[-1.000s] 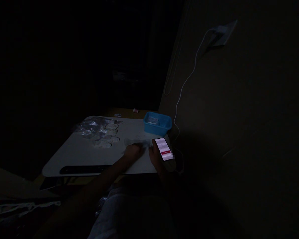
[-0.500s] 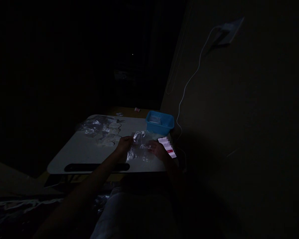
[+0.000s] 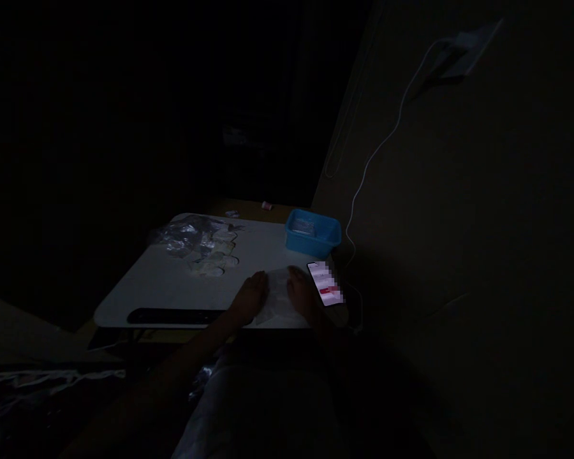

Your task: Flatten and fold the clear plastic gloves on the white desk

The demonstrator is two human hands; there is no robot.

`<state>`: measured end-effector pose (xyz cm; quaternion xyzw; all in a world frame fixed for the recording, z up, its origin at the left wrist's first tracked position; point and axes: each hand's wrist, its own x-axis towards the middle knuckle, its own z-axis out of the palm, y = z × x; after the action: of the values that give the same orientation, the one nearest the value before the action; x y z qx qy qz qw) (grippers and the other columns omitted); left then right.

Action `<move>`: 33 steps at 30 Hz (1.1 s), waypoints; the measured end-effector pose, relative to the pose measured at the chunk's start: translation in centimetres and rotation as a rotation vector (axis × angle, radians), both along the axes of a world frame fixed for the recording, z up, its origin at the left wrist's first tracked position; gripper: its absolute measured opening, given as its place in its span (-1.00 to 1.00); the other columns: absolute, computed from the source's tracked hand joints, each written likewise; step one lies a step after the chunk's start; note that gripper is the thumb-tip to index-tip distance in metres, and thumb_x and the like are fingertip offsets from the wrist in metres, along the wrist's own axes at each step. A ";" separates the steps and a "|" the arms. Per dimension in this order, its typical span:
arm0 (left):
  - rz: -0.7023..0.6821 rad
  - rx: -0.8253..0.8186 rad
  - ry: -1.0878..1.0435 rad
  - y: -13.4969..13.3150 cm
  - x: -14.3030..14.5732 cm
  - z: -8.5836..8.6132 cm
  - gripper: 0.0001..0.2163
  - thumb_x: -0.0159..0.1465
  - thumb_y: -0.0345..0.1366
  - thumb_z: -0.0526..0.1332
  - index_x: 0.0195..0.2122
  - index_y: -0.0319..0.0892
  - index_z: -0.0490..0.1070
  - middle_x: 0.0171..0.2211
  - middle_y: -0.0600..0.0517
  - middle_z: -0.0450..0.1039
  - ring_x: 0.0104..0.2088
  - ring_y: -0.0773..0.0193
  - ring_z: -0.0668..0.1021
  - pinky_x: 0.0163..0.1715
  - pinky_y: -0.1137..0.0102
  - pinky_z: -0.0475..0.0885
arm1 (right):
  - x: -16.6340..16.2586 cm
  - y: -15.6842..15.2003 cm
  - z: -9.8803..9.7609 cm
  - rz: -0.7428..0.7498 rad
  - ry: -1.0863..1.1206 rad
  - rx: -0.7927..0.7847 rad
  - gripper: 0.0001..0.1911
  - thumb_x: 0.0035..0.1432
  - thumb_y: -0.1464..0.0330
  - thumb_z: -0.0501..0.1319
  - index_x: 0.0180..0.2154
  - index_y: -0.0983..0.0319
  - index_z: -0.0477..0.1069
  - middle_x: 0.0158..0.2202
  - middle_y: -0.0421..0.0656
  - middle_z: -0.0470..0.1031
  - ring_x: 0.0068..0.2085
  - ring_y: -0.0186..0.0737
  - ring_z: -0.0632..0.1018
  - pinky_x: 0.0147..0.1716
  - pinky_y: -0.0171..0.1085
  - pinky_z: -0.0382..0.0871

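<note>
Darkness surrounds the white table (image 3: 157, 280) in the head view. Near its front edge lies a clear plastic bag (image 3: 277, 301), the left hand (image 3: 250, 298) on one side, the right hand (image 3: 301, 294) on the other; whether they grip it, I cannot tell. A lit smartphone (image 3: 323, 282) lies beside the right hand, a blue basket (image 3: 310, 244) beyond.

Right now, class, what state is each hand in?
Left hand: on the clear plastic; open or closed, cannot tell.
Right hand: also on it; open or closed, cannot tell.
</note>
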<state>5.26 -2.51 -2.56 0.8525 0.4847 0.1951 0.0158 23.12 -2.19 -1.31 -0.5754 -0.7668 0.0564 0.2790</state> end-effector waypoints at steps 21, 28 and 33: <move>0.003 -0.077 0.080 0.3 -0.7 0.9 -0.56 0.28 -0.23 -0.18 0.16 -0.26 0.05 0.20 -0.21 0.00 0.19 0.07 0.11 0.06 -0.03 0.06 | 2.5 -0.3 0.2 0.094 -0.169 -0.015 -0.63 0.08 0.48 0.02 -0.05 0.35 0.34 -0.01 0.04 0.36 0.03 -0.14 0.34 0.03 -0.16 0.21; -0.315 -0.081 -0.175 -0.9 -3.2 2.2 -0.64 0.27 -0.27 -0.10 0.06 -0.18 0.23 0.06 -0.11 0.29 0.07 0.23 0.32 0.05 0.25 0.23 | 3.4 -1.1 -1.2 0.216 -0.069 -0.027 -0.57 -0.04 0.59 0.01 -0.13 0.24 0.40 -0.08 -0.07 0.42 -0.03 -0.20 0.38 0.01 -0.13 0.23; -0.415 -0.099 0.008 -4.6 -4.3 1.8 -0.42 0.17 -0.10 0.07 0.19 -0.18 -0.01 0.18 -0.15 0.07 0.16 0.14 0.18 0.10 0.21 0.14 | 3.4 -1.3 -1.3 0.239 -0.116 -0.010 -0.58 -0.10 0.61 0.02 -0.21 0.24 0.46 -0.09 -0.07 0.43 -0.03 -0.16 0.37 0.01 -0.11 0.23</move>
<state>0.96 -7.06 -0.79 0.9329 0.3080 0.1603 0.0958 26.56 -3.53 -2.62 -0.4836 -0.8445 0.0596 0.2224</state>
